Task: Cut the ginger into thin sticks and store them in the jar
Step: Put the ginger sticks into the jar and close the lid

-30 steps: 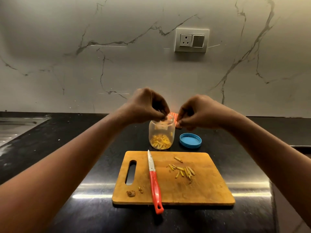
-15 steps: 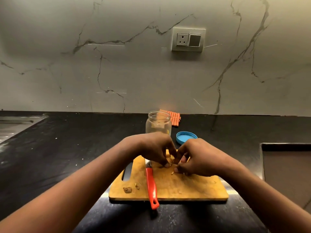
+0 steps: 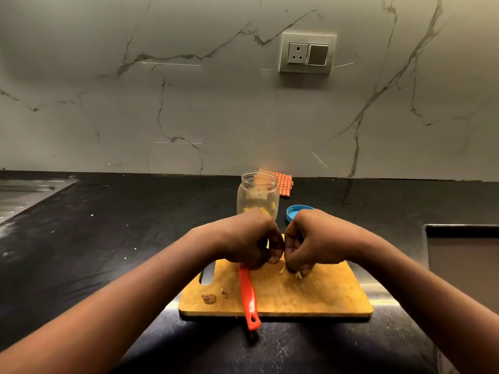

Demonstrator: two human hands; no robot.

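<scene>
A wooden cutting board (image 3: 318, 295) lies on the black counter. Both hands are down on its far half, fingers curled. My right hand (image 3: 316, 242) pinches pale ginger sticks (image 3: 298, 275) that poke out under its fingertips. My left hand (image 3: 249, 240) is bunched beside it, fingertips together; what it holds is hidden. A red-handled knife (image 3: 249, 300) lies on the board, its blade under my left hand. The clear jar (image 3: 258, 194) stands open behind the hands with yellow ginger sticks at its bottom. Its blue lid (image 3: 295, 211) lies to the right.
A ginger scrap (image 3: 209, 298) and small bits lie on the board's near left. An orange checked cloth (image 3: 283, 184) sits behind the jar by the marble wall. A steel sink drainer (image 3: 24, 195) is at far left, a recessed basin (image 3: 464, 265) at right.
Both hands came down from the jar's mouth to the board and closed over the loose ginger sticks. The view shifted slightly.
</scene>
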